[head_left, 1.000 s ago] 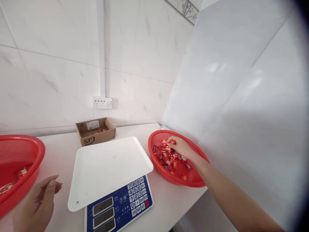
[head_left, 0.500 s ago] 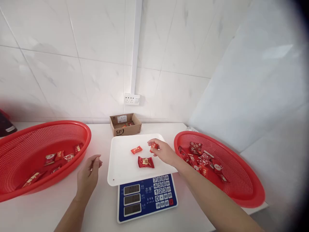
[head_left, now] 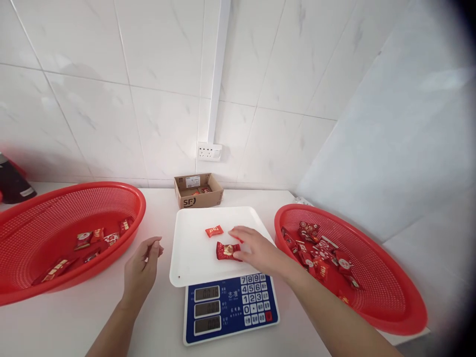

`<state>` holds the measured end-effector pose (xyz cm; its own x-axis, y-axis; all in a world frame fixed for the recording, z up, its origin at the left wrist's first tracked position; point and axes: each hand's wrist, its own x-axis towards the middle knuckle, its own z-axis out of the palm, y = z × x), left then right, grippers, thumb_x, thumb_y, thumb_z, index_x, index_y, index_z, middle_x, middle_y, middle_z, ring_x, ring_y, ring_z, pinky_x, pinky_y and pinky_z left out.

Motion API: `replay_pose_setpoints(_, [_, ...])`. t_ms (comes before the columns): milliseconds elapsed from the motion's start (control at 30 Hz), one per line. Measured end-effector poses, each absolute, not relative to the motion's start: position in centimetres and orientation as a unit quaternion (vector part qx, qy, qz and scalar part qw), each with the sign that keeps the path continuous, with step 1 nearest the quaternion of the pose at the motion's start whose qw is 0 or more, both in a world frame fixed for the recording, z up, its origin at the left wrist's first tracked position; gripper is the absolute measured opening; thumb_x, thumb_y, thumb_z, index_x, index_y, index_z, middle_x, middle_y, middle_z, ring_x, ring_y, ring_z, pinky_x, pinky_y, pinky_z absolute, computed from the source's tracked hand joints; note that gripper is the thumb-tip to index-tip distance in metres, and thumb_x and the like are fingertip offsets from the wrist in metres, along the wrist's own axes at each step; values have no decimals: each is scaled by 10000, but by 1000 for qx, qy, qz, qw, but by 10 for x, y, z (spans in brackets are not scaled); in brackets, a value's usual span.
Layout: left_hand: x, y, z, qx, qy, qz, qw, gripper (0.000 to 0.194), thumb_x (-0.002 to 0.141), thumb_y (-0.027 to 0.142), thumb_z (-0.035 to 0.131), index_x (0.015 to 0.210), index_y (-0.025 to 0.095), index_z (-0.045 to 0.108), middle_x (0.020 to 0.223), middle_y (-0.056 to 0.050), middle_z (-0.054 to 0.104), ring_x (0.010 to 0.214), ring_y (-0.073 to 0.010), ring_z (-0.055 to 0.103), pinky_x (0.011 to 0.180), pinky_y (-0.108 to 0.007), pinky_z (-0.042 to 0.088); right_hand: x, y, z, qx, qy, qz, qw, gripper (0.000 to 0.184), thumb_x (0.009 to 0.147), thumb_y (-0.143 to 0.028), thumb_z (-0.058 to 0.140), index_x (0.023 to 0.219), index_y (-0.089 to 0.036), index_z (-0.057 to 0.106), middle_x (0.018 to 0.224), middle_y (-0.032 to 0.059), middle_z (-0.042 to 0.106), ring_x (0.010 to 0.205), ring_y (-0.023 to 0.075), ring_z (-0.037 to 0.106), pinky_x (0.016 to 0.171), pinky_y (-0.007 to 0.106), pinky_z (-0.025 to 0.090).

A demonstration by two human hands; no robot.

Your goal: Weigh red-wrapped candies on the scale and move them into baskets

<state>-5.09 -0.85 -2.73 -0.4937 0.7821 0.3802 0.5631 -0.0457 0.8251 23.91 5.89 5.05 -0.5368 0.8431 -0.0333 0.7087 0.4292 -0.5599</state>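
Standing behind this person, you'd see a white table with a digital scale (head_left: pixel 231 310) at its middle, keypad toward them, and a white tray (head_left: pixel 193 258) on top. On the tray lie a small red candy (head_left: pixel 214 231) toward 12 o'clock and a larger red-and-gold candy (head_left: pixel 226 251) at its center. A sliver of red shows beneath the right hand's fingers, too hidden to identify.

The right hand (head_left: pixel 256 253) reaches in from 4 o'clock and hangs over the tray, its grip open with fingers spread, right beside the larger candy and holding nothing visible. The left hand (head_left: pixel 142 265) hovers just outside the tray's left edge, its grip loosely curled, with the thumb near the fingertips and nothing visible in it.

A wide red basket (head_left: pixel 137 198) sits at 9 o'clock, with a handful of wrapped candies (head_left: pixel 84 240) scattered across its floor. A matching red basket (head_left: pixel 409 297) at 3 o'clock holds a fuller pile of wrapped candies (head_left: pixel 320 253). It almost touches the tray's right corner and reaches close to the table's front edge. The left basket leaves a wider gap beside the tray. A small cardboard box (head_left: pixel 198 197) at 12 o'clock, just behind the tray, has a few red candies inside.
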Motion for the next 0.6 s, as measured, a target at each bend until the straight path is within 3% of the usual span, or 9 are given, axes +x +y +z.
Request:
replay_pose_setpoints(67, [-51,-9,-27,492,684,528,106,369,815,514,419,928,210,595,727,-19,658,695,-172,658,635,-271,531,234,53,47,-445,-853,245,120,449,802,-252,596,1248,-208,575,1305,90,542,1247,258,421,1056,435,323])
replay_pose_setpoints(167, [-51,-9,-26,495,685,524,107,369,813,511,421,933,209,595,740,-26,662,716,-180,662,653,-283,535,221,47,40,-429,-866,213,141,368,812,-195,564,1175,-210,626,1174,85,621,1153,260,480,997,434,379])
replay_pose_setpoints(367, [-50,-9,-23,488,695,517,106,373,811,509,413,933,206,593,751,-29,665,716,-181,667,653,-285,536,221,49,48,-427,-855,215,200,400,864,-289,517,1261,-271,560,1400,61,453,1295,230,391,1075,430,319])
replay_pose_setpoints(500, [-50,-10,-22,483,695,521,113,386,806,522,411,936,206,591,749,-26,659,727,-178,664,666,-278,532,280,72,60,-516,-808,126,257,372,863,-322,502,1217,-246,585,1349,73,509,1270,253,429,1073,426,325])
replay_pose_setpoints(600, [-52,-9,-25,480,698,518,120,399,799,533,410,952,214,592,755,-24,665,735,-182,668,686,-288,525,344,91,54,-618,-755,89,201,406,868,-283,469,1264,-220,533,1371,99,482,1273,266,425,1047,419,341])
